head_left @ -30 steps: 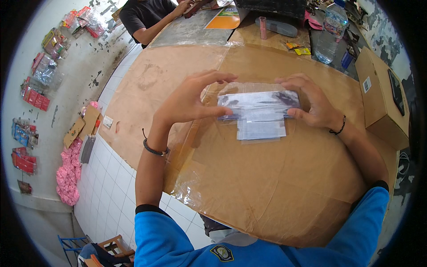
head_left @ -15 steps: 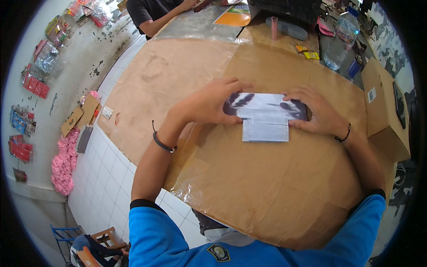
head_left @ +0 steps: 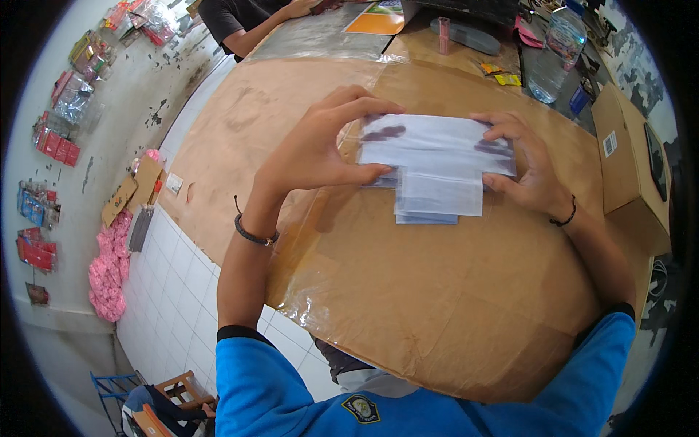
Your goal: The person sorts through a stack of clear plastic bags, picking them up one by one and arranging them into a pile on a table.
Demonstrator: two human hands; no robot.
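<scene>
The left hand (head_left: 320, 149) arches over the clear plastic sleeve (head_left: 437, 164), thumb and fingertips pinching its left end; the right hand (head_left: 524, 164) pinches the right end, fingers spread on top. Since a second ago, the sleeve sits higher between the fingers. Its contents stay blurred.

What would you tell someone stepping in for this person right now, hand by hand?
Left hand: grips the left end of a translucent plastic sleeve, fingers over its top edge, thumb under.
Right hand: grips the right end the same way.
The sleeve is held level above the cardboard-covered table; a smaller clear pouch hangs below its middle.
Done: sleeve and pouch are in hand together.
Left: they are not yet set down.
Nearby: water bottle, cardboard box.
</scene>
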